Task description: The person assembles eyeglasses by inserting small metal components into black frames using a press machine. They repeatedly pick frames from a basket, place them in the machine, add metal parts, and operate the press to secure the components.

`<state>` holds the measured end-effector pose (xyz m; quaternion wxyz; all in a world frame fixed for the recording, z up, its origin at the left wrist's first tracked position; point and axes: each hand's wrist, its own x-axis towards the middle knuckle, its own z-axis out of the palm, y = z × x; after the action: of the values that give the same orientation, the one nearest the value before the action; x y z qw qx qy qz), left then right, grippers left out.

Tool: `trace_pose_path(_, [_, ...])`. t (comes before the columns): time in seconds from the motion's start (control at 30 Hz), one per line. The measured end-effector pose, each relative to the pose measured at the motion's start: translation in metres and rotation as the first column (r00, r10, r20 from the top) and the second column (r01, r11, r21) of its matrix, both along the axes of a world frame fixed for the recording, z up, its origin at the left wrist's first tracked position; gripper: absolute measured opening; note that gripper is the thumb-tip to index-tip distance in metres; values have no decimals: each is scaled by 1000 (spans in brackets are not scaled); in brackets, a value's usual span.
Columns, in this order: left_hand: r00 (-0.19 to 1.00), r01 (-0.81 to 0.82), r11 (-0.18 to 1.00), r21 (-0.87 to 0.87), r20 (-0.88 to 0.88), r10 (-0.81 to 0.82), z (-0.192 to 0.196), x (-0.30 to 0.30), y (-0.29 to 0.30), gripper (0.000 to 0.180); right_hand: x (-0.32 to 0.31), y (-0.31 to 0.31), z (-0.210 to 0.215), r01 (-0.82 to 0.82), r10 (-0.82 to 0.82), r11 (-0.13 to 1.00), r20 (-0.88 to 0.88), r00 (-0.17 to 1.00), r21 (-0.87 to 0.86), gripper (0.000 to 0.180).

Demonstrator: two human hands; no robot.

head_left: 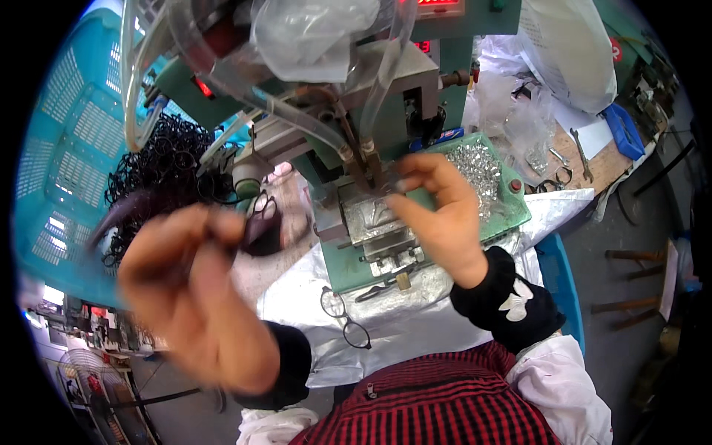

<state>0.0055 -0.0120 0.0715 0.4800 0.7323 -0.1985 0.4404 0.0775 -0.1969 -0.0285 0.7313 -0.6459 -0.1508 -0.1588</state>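
Observation:
My left hand (196, 297) is raised at the left, blurred by motion, its fingers curled together. A dark streak shows beside its fingers; I cannot make out what it holds. My right hand (445, 215) is at the bench machine (411, 74), thumb and fingers apart around the right side of the tool tips (365, 172). No held thing shows plainly there. Below the tips is a metal fixture block (371, 215). Dark-rimmed eyeglass frames (345, 319) lie on the silvery sheet (415, 322) in front of me. Another eyeglass frame (261, 204) is beyond my left fingertips.
A blue perforated basket (55, 170) at the left holds a heap of black eyeglass frames (159, 159). Small shiny metal parts (475, 167) fill a green tray (512, 222) right of the fixture. Clear tubes (386, 74) hang over the machine. A wrench (582, 156) lies far right.

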Motion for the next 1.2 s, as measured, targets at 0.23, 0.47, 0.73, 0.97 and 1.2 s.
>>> trace_pose_path(0.23, [1000,4,977,-212,-24,-9,-22,36,15,19,-6,7,17,-87,95,995,-174,980,49,51])
trace_pose_path(0.47, [979,184,906,381,16,-206,-51,8,10,19,-31,-14,34,-289,304,951,-149,941,111,56])
trace_pose_path(0.73, [921,51,691,721,233,-312,-88,22,-18,21,16,-113,-79,500,-498,841,63,865,-205,22])
trace_pose_path(0.97, [942,34,745,666,228,-247,-103,20,-17,24,-98,-44,-123,447,-234,614,390,890,-651,17])
trace_pose_path(1.2, [970,243,827,508,-154,-190,-120,-22,-23,35,-95,-10,-132,510,-354,524,370,859,-681,19])
